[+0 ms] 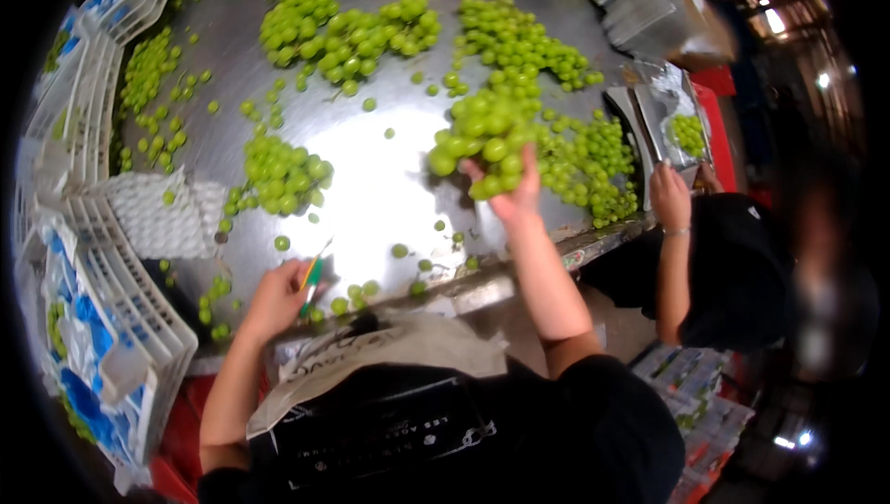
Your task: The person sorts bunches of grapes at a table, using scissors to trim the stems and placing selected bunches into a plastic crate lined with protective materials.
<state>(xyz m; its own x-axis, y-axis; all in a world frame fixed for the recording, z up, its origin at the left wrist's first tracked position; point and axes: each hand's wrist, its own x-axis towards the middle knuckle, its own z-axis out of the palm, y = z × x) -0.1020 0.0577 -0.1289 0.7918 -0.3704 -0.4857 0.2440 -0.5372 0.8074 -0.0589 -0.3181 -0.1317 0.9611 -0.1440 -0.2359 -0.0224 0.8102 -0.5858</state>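
Observation:
My right hand (515,200) is raised over the metal table (352,147), fingers closed around the underside of a bunch of green grapes (487,133). The bunch hangs above other grapes on the tabletop. Near the table's front edge, my left hand (278,298) is closed on small snips (313,280) with green and orange handles; the thin tip points away from me. Several loose grapes lie close to the left hand. Beyond it sits a smaller grape cluster (283,175).
White plastic crates (139,318) with blue lining line the left side, beside a white bumpy pad (167,216). Grape bunches (348,36) spread across the far table. At right, a co-worker's hand (669,196) is by a tray of grapes (687,136). Clear plastic boxes (640,8) are stacked behind.

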